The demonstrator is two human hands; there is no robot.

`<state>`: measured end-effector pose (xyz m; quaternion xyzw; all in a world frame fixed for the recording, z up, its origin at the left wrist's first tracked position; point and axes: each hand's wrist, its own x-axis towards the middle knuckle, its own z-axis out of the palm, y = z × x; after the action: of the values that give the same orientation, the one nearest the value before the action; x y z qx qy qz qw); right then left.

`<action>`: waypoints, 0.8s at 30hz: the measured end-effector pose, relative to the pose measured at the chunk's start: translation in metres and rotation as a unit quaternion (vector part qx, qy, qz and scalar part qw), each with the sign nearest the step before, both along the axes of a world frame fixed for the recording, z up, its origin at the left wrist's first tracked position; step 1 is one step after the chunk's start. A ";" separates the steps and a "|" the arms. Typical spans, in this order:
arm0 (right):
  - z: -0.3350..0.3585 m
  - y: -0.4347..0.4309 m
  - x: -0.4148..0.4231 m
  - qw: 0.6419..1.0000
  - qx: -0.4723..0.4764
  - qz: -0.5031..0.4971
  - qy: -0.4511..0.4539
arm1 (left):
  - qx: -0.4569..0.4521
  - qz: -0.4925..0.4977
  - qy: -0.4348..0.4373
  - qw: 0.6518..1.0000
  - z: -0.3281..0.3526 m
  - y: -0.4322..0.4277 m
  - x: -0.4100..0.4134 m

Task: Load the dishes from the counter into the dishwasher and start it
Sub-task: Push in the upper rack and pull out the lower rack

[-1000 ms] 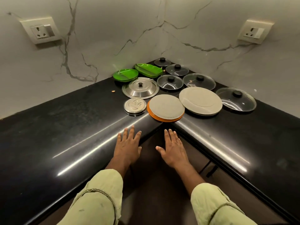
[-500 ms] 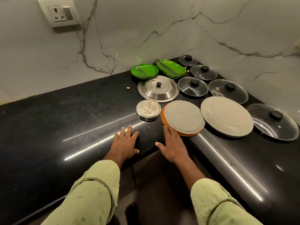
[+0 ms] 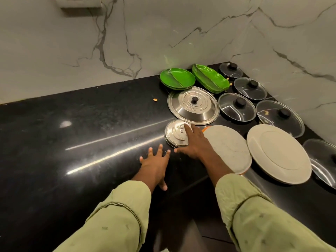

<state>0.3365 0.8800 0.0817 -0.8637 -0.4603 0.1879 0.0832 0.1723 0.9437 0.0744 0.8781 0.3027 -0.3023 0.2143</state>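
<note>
Steel looks first to go: right hand [image 3: 193,143] has slid onto the small lid [image 3: 175,134], fingers flat, no grip yet; left hand [image 3: 154,165] splayed on the counter [image 3: 91,135].

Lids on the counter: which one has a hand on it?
The small steel lid nearest the counter's edge: the right hand rests on it. The big steel lid with the black knob and the glass lids behind lie untouched.

Hidden and cropped items, counter corner.
The right hand [image 3: 192,142] covers part of the small steel lid [image 3: 174,134]; the view's edges crop the wall socket [image 3: 81,2] and the rightmost glass lid [image 3: 321,160].
</note>
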 end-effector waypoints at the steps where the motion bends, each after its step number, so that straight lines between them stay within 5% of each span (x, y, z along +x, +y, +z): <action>1: 0.001 0.011 0.003 1.000 -0.013 0.002 0.005 | -0.002 -0.001 0.003 1.000 0.000 0.001 0.001; 12: -0.012 0.071 0.014 0.989 -0.147 -0.008 0.014 | -0.019 0.010 0.035 0.999 -0.005 0.002 0.010; 24: -0.013 0.075 0.003 0.992 -0.117 -0.044 -0.024 | -0.030 0.013 0.026 0.999 -0.006 0.003 0.010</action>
<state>0.3399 0.9547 0.0684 -0.8912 -0.3985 0.2156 -0.0211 0.1826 0.9469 0.0685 0.8592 0.3103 -0.3315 0.2360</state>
